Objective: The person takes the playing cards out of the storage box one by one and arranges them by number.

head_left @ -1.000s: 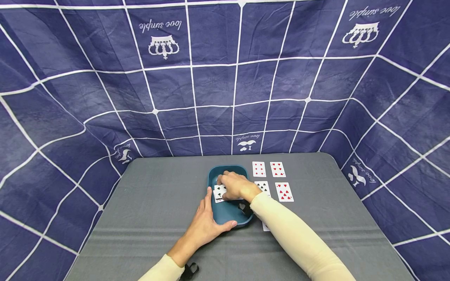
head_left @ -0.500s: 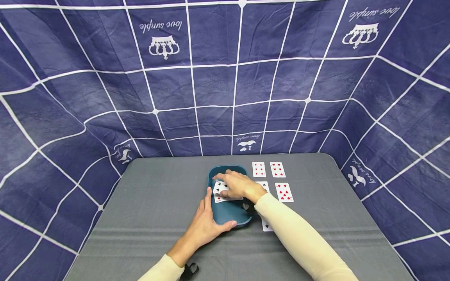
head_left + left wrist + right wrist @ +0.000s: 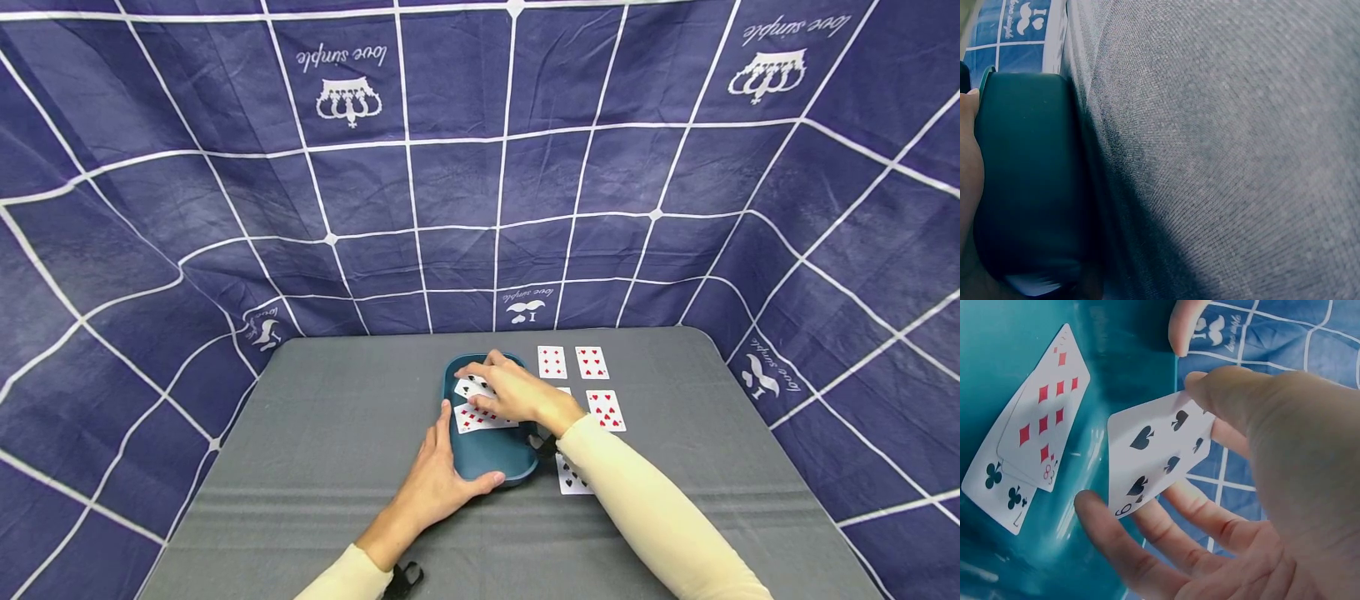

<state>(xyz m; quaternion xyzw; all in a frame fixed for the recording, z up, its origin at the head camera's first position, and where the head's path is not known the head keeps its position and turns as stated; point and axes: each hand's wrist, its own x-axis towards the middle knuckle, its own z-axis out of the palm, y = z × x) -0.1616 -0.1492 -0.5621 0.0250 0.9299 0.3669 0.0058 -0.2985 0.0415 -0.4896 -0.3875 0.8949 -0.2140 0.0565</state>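
Over the dark teal tray (image 3: 487, 457), the right-hand grip (image 3: 519, 396) holds the tilted six of spades (image 3: 1159, 445) between thumb and fingers; the left-hand grip (image 3: 438, 481), spread wide, braces the tray's outside. The card should prove light, flexible and slippery, best taken by opposite edges. Its white face bears black pips; visible corners are rounded.

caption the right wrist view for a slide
Right hand holds the six of spades; the eight of diamonds overlaps the seven of clubs.
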